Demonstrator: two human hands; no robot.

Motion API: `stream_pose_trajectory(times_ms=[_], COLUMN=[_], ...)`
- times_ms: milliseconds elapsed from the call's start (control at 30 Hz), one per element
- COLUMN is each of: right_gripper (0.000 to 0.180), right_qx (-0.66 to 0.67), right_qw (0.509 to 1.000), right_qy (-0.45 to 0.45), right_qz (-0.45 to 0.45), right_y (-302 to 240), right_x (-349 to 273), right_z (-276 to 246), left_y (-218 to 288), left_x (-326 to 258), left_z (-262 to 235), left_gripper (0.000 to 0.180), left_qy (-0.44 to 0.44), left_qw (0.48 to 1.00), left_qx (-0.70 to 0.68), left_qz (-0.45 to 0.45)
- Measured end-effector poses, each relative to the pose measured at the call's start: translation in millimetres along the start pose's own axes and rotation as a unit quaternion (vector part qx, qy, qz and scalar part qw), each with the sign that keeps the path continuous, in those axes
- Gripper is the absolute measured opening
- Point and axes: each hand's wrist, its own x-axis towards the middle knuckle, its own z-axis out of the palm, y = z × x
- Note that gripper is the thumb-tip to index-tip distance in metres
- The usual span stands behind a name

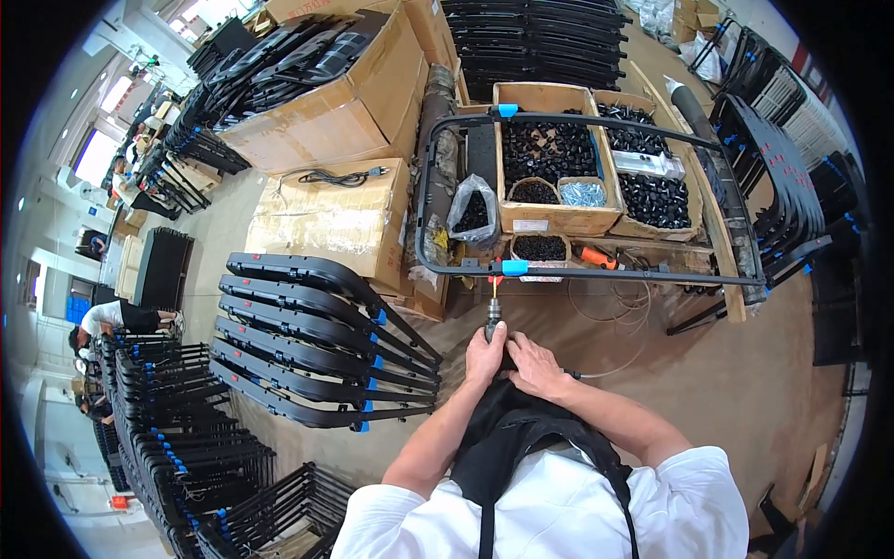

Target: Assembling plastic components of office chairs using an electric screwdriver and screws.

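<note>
A drill point(494, 310) with a metal chuck and a thin bit points away from me, the bit's tip at the near rail of a black rectangular tube frame point(596, 273). My left hand point(483, 357) is closed around the drill's body, its thumb on top. Against its right side my right hand point(536, 366) is wrapped with bent fingers, partly covering the tool. A thin hose point(605, 372) runs off to the right. Beside the bit the rail carries a red piece point(496, 279) and a blue clip point(515, 267). The frame lies flat across boxes and a wooden bench.
Open cartons point(559, 219) of black plastic parts and screws stand inside the frame's outline, near a bag of black parts point(473, 212) and an orange tool point(596, 256). Stacked black frames point(298, 331) stand to my left. A cardboard box point(326, 219) with a coiled cable is behind them.
</note>
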Motion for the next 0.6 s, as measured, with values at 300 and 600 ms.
stream_pose_trajectory(times_ms=[300,600], right_gripper=[0.061,0.071], right_qx=[-0.041,-0.022], right_qw=[0.997,0.998], right_qy=[-0.011,0.009], right_qz=[0.058,0.051], right_y=[12.5,31.0], right_x=[-26.9,-26.8], right_z=[-25.3,-18.1], left_y=[15.4,10.1], left_x=[-15.3,-2.5], left_z=[30.5,38.2], left_gripper=[0.054,0.053], left_qy=[-0.040,-0.029], left_qw=[0.998,0.999], left_qx=[-0.056,-0.030], left_qz=[0.012,0.026])
